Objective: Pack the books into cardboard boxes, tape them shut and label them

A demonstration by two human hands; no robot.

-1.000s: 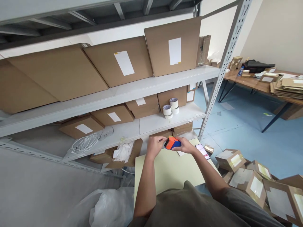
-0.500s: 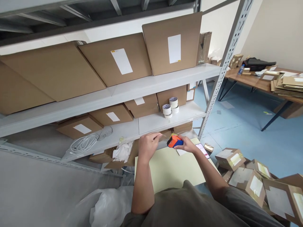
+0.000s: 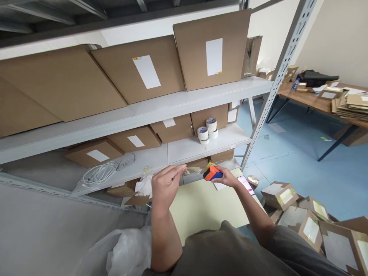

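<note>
My right hand is closed round an orange and blue tape dispenser above the pale yellow tabletop. From the dispenser a strip of clear tape stretches leftward to my left hand, whose fingers pinch its free end. A white paper lies on the tabletop below the dispenser, partly covered by my right hand. Right of it, near the table's edge, lies a phone with a lit screen.
Ahead stands a metal shelf with large cartons, white tape rolls and a coiled white cable. Taped boxes are piled at the lower right. A plastic bag lies at the lower left; a wooden table stands farther right.
My left hand has moved left, away from the dispenser, and the strip of tape between my hands is longer. My right hand has hardly moved.
</note>
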